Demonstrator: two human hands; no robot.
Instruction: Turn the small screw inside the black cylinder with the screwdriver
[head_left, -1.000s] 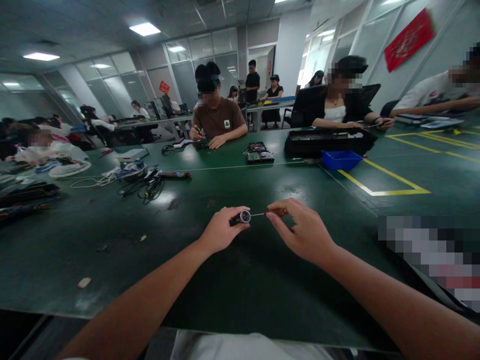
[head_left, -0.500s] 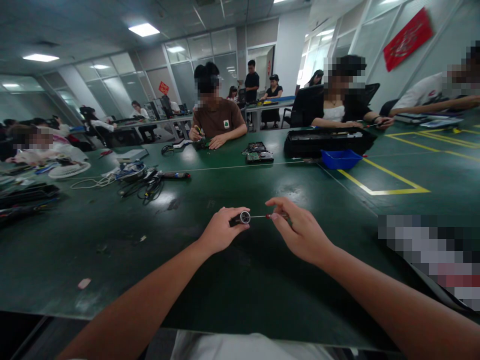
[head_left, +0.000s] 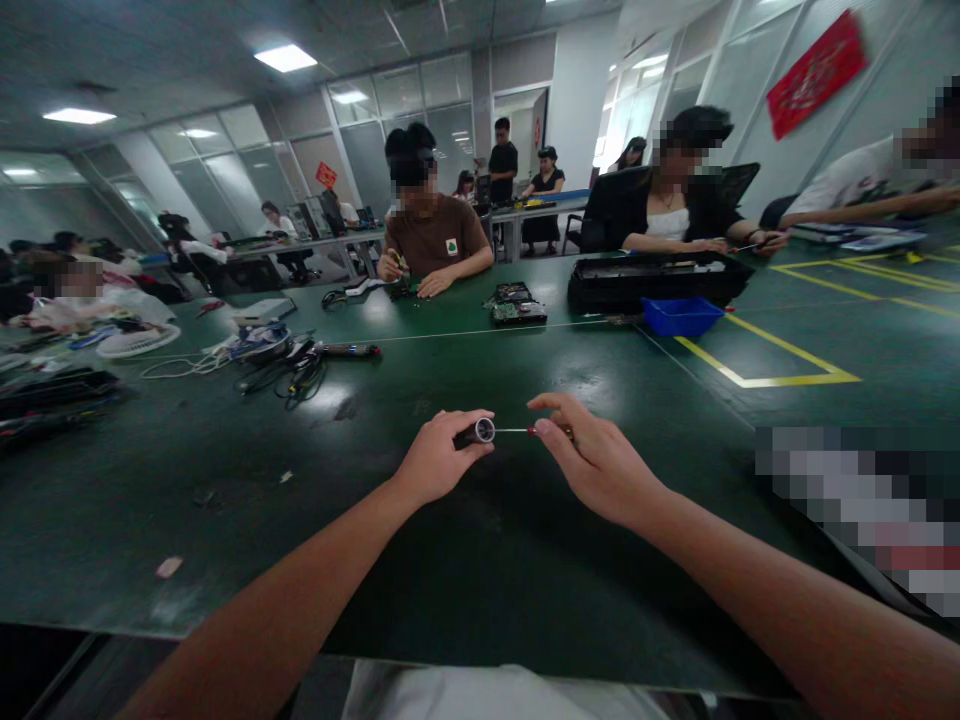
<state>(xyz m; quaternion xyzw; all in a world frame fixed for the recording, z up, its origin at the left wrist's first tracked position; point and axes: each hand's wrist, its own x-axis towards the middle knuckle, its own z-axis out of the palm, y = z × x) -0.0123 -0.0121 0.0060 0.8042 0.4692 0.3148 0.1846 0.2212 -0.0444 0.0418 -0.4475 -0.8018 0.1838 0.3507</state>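
My left hand (head_left: 437, 458) is closed around a dark cylindrical part (head_left: 485, 431) whose pale round rim faces right and towards me. My right hand (head_left: 592, 460) grips a screwdriver (head_left: 532, 431) by its red-ended handle, mostly hidden behind the fingers. The index finger is raised off the handle. Level and pointing left, the thin shaft reaches the round end of the part; whether its tip touches a screw I cannot tell. Both hands are held above the green table (head_left: 480, 590).
Tangled cables (head_left: 300, 370) and a rod-shaped tool (head_left: 349, 351) lie at left. Further back are a circuit-board assembly (head_left: 519, 304), a blue tray (head_left: 682, 317) and a long black housing (head_left: 652, 285). Across the table a person in a brown shirt (head_left: 435, 240) works. A blurred-out item (head_left: 862, 510) lies right.
Both hands, with the cylindrical part and the screwdriver, have shifted very slightly left and up. The part's rim has turned a little. Both grips stay the same.
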